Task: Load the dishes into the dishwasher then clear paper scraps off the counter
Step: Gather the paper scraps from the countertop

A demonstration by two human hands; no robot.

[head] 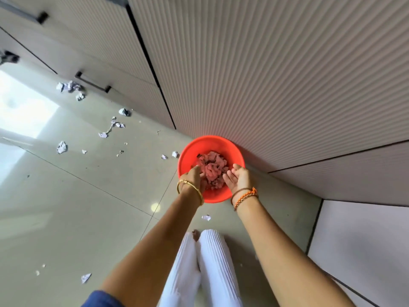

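Observation:
A red plastic bucket (212,142) stands on the floor against the ribbed cabinet front, filled with crumpled paper scraps (213,167). Both my hands reach into it from above. My left hand (194,176) has its fingers down among the scraps, curled over them. My right hand (240,177) is palm-up at the bucket's right rim with relaxed fingers, touching the paper pile. More white paper scraps (69,86) lie scattered on the floor to the left, and one scrap (206,217) lies just in front of the bucket.
Ribbed beige cabinet doors (276,74) rise behind the bucket, with drawers and dark handles (93,82) at upper left. Glossy floor tiles (77,207) spread to the left. My white trouser legs (199,262) stand below. A white panel (365,240) sits at lower right.

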